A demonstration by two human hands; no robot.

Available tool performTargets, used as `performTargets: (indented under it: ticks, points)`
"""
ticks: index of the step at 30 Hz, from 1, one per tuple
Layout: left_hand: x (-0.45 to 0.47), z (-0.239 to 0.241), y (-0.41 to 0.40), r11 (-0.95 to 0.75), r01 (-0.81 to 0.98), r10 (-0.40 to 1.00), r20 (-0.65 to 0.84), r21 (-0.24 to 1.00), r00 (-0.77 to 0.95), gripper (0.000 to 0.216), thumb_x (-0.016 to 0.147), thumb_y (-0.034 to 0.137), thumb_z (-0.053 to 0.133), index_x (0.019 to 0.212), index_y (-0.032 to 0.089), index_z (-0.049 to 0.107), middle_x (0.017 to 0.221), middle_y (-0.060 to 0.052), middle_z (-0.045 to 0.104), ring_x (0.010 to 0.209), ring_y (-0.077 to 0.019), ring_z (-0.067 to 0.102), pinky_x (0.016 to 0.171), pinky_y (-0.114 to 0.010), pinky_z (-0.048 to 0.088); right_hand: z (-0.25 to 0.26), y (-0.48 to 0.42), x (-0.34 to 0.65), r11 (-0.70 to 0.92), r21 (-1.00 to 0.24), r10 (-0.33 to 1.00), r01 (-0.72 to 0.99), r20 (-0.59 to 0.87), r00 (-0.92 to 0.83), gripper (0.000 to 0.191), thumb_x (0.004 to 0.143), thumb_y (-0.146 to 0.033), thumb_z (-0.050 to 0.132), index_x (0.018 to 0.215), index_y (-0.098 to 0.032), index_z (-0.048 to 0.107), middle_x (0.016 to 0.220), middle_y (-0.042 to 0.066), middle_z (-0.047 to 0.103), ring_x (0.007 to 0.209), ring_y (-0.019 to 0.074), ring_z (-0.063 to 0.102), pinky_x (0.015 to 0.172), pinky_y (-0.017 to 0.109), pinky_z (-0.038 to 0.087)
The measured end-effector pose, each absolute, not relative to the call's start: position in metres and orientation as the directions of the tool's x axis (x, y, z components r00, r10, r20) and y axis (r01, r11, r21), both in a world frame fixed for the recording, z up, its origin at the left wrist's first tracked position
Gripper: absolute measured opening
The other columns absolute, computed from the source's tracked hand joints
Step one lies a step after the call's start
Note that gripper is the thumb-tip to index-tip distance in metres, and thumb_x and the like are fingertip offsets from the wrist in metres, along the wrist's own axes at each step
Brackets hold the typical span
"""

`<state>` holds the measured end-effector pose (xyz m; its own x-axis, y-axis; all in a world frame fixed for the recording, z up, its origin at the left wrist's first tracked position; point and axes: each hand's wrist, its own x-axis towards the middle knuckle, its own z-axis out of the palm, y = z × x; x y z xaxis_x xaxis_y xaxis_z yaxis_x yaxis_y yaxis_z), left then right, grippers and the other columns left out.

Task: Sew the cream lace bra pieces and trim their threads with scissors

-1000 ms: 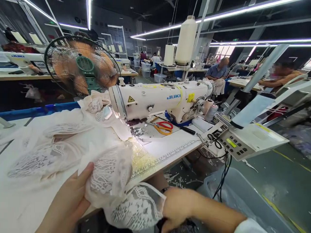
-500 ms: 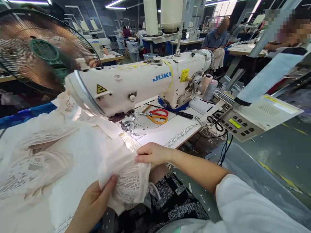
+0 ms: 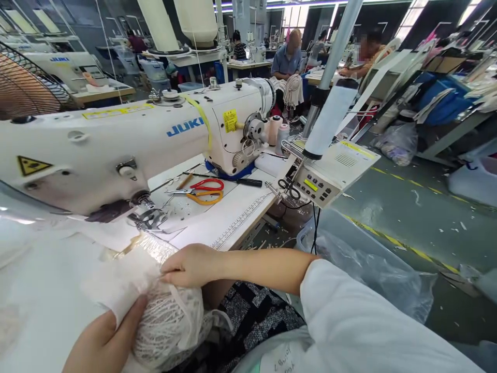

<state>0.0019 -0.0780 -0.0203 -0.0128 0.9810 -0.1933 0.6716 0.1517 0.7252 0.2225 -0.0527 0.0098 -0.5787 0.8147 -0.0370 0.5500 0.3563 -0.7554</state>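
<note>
Holding white lace fabric [image 3: 166, 324] between both hands.
Cupping it from beneath with the left hand [image 3: 99, 344], pinching its top fold with the right hand [image 3: 192, 265], sewing machine [image 3: 116, 140] just beyond.

Hands: two are gripping, left hand [image 3: 103, 336], right hand [image 3: 190, 265].
Lace fabric [image 3: 171, 321]: one bundle is bunching, lower left.
Sewing machines: two are standing, near machine [image 3: 116, 140], far machine [image 3: 62, 67] upper left.
Thread cones [image 3: 196, 18]: two are standing, top centre.
Small spools [image 3: 275, 129]: two are standing, centre.

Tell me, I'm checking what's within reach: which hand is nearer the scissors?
Right. The right hand pinches the lace fabric, with the scissors straight beyond it; the left hand holds the fabric lower and further left, farther away.
</note>
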Motion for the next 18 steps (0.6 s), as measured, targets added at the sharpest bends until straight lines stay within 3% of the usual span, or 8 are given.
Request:
performTargets:
  ticks: [3,5,7,9,12,14,15,18]
  points:
    - [0.021,-0.01,-0.103,0.452,0.358,0.89,-0.437,0.817,-0.127,0.04,0.049,0.055,0.083,0.062,0.025,0.061,0.058,-0.002,0.065,0.069,-0.0272,0.067,0.045,-0.027,0.053,0.006,-0.07,0.232,0.328,-0.703,0.907,0.632,0.046,-0.42,0.032,0.094,-0.026,0.051,0.063,-0.02,0.043,0.068,-0.002,0.053,0.072,0.0142,0.048,0.062,0.025,0.03]
    - [0.041,-0.001,-0.123,0.624,0.037,0.781,-0.622,0.78,-0.063,0.047,0.045,0.044,0.088,0.081,0.021,0.068,0.072,-0.005,0.073,0.08,-0.0321,0.071,0.058,-0.033,0.059,-0.003,-0.087,0.244,0.301,-0.735,0.931,0.608,0.087,-0.355,0.027,0.092,-0.028,0.053,0.067,-0.019,0.052,0.074,0.001,0.06,0.078,0.016,0.054,0.067,0.026,0.035]
    - [0.059,0.006,-0.137,0.682,-0.132,0.728,-0.685,0.72,0.024,0.054,0.045,0.034,0.09,0.093,0.018,0.07,0.08,-0.008,0.076,0.084,-0.0337,0.072,0.065,-0.036,0.061,-0.02,-0.107,0.259,0.251,-0.848,0.955,0.466,0.139,-0.261,0.023,0.092,-0.035,0.052,0.08,-0.019,0.063,0.086,0.004,0.066,0.087,0.0183,0.059,0.078,0.029,0.041]
    - [0.071,0.011,-0.143,0.712,-0.221,0.698,-0.708,0.667,0.109,0.056,0.047,0.032,0.09,0.096,0.015,0.07,0.082,-0.011,0.076,0.085,-0.0346,0.072,0.067,-0.038,0.061,-0.04,-0.127,0.275,0.16,-0.957,0.978,0.243,0.121,-0.17,0.044,0.092,-0.058,0.046,0.099,-0.02,0.068,0.098,0.008,0.068,0.093,0.0209,0.061,0.086,0.034,0.045]
    - [0.075,0.01,-0.139,0.7,-0.257,0.713,-0.669,0.666,0.209,0.051,0.056,0.039,0.086,0.097,0.013,0.07,0.081,-0.015,0.075,0.085,-0.0354,0.072,0.068,-0.04,0.06,-0.066,-0.15,0.289,0.026,-0.991,0.921,-0.13,0.075,-0.383,0.088,0.075,-0.089,0.038,0.119,-0.018,0.065,0.109,0.014,0.069,0.105,0.0268,0.063,0.091,0.042,0.048]
    - [0.074,0.006,-0.13,0.575,-0.159,0.809,-0.53,0.803,0.254,0.045,0.066,0.048,0.076,0.094,0.013,0.07,0.083,-0.016,0.075,0.086,-0.0346,0.072,0.071,-0.042,0.06,-0.076,-0.164,0.285,-0.017,-0.991,0.76,-0.135,0.075,-0.646,0.103,0.049,-0.092,0.062,0.12,-0.017,0.066,0.118,0.015,0.067,0.12,0.0319,0.057,0.108,0.043,0.037]
    - [0.073,0.004,-0.124,0.467,-0.079,0.859,-0.432,0.881,0.274,0.044,0.071,0.052,0.07,0.091,0.013,0.07,0.084,-0.016,0.074,0.088,-0.0337,0.071,0.074,-0.043,0.059,-0.078,-0.17,0.279,-0.051,-0.994,0.696,-0.097,0.034,-0.717,0.102,0.044,-0.085,0.073,0.121,-0.017,0.067,0.121,0.014,0.067,0.125,0.0328,0.054,0.112,0.042,0.033]
    - [0.066,-0.001,-0.095,0.137,0.156,0.934,-0.18,0.978,0.309,0.046,0.077,0.06,0.058,0.08,0.015,0.069,0.083,-0.013,0.073,0.086,-0.0303,0.071,0.074,-0.041,0.059,-0.081,-0.185,0.256,-0.264,-0.964,0.777,-0.034,-0.192,-0.599,0.092,0.059,-0.076,0.075,0.129,-0.018,0.062,0.128,0.014,0.065,0.127,0.0308,0.055,0.112,0.042,0.035]
